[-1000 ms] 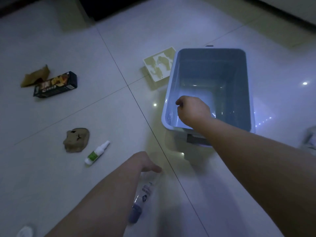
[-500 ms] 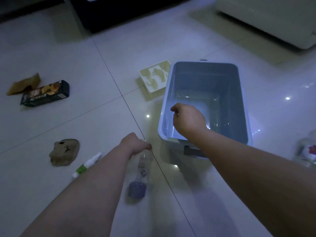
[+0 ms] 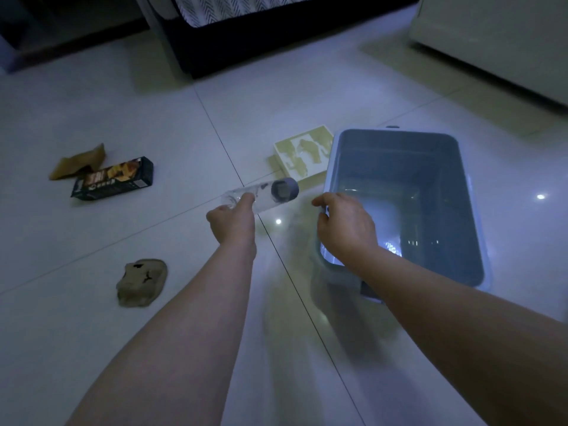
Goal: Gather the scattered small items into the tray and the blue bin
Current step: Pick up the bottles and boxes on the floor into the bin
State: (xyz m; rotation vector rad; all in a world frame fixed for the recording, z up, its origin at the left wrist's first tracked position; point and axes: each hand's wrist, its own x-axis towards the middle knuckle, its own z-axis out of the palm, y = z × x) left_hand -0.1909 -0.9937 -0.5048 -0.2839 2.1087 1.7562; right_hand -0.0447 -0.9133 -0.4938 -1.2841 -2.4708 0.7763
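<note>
blue bin (image 3: 333,167), black box (image 3: 112,179)

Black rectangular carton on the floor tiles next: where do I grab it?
Probably best to pinch the black rectangular carton across its narrow width at mid-length, coming from above. It lies flat with both long sides exposed, while brown paper crowds its far left end.

We note the blue bin (image 3: 396,152) open-topped. The right hand (image 3: 347,229) covers its near-left rim; the clear bottle (image 3: 261,195) in the left hand (image 3: 230,222) hangs just left; a cream tray (image 3: 302,158) sits beside its far-left corner. Open tile (image 3: 522,167) lies rightward.
</note>
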